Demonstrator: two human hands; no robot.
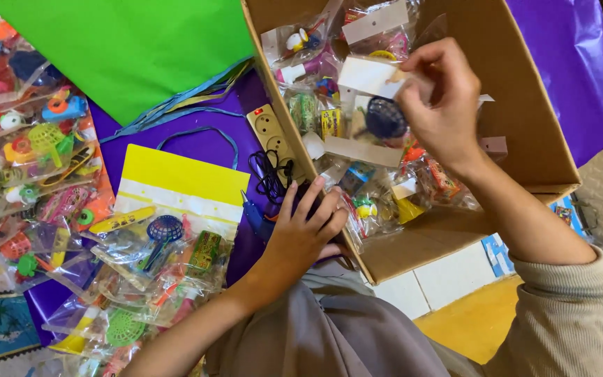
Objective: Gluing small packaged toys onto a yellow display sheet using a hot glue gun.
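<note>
My right hand [439,101] is raised inside a tilted cardboard box [532,126] and pinches the white card top of a clear toy packet [371,80]; a dark blue round net toy [386,117] hangs in it. The box holds several more clear packets of small coloured toys [329,56]. My left hand [306,230] rests on the box's near left edge beside the packets spilling out, fingers spread, holding nothing that I can see. A pile of similar toy packets [155,265] lies to the left of that hand.
A yellow and white paper bag [183,181] lies on purple paper [197,143]. Green paper [127,49] covers the upper left. A beige power strip [271,132] with a black cord lies against the box. More toy packets [29,153] fill the left side.
</note>
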